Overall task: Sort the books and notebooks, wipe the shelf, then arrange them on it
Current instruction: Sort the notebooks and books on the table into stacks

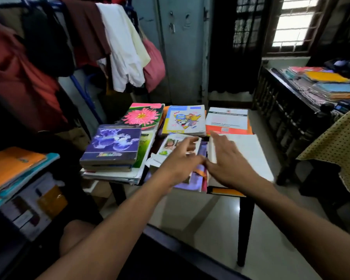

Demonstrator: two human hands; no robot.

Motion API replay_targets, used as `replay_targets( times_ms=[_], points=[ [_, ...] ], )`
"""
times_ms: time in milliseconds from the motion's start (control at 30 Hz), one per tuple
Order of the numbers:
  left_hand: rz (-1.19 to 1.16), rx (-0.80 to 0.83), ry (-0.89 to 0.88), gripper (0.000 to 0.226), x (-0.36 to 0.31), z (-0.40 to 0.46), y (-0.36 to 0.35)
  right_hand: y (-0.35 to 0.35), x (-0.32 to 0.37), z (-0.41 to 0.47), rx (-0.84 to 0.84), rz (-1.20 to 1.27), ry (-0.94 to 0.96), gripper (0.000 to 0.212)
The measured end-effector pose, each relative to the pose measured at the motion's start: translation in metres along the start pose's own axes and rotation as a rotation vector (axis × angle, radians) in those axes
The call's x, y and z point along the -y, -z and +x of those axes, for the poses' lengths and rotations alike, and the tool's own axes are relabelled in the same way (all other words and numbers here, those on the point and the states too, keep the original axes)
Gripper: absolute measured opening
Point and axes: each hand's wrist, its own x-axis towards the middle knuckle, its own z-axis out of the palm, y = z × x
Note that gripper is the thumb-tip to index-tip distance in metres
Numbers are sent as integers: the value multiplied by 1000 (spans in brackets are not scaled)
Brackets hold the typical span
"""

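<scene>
Books and notebooks lie in piles on a small dark table (246, 205). A purple-covered book (113, 145) tops the left pile, with a pink flower notebook (142, 116) behind it. Farther back are a cartoon-cover notebook (185, 120) and a white and orange book (227, 121). A plain white book (251, 152) lies at the right. My left hand (180, 160) hovers with fingers stretched over a picture-cover booklet (166, 150) in the middle pile. My right hand (226, 160) rests flat with straight fingers on the white book's left edge. Both hands are blurred.
A shelf (0, 207) at the left holds orange and teal notebooks (12, 164) and other papers. Clothes (121, 47) hang on a rack behind the table. A grey cupboard (180, 47) stands at the back. A side table (291, 98) at the right carries more stacked books.
</scene>
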Motion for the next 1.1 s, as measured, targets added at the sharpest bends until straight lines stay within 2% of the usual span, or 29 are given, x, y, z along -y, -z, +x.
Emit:
replay_targets(
  times_ms=[133,267,367,400,467,533,633,700,800,933,1033,1100],
  points=[
    [-85,-235,-109,35,2,-46,68,-33,104,23,171,407,302,72],
    [151,-752,-218,34,19,-146,186,-86,245,29,279,621,492,51],
    [334,-1188,-152,36,53,-231,268,-127,353,9,456,678,579,56],
    [465,-1324,-85,42,70,-263,294,-145,390,0,506,691,607,60],
    [739,-1484,183,65,101,-309,331,-175,447,-6,545,696,596,68],
    [797,-1518,413,90,133,-349,363,-203,497,-8,544,705,490,78],
    [645,-1376,468,115,166,-369,390,-225,534,9,455,669,304,89],
    [555,-1282,488,117,178,-362,397,-232,545,26,403,580,246,94],
    [537,-1321,486,100,187,-346,398,-242,548,39,379,461,280,93],
    [691,-1462,436,76,187,-345,394,-250,535,38,313,429,395,76],
    [746,-1509,433,64,169,-354,385,-231,530,33,362,666,460,53],
    [686,-1535,404,54,152,-358,381,-201,527,32,486,937,500,51]
  ],
)
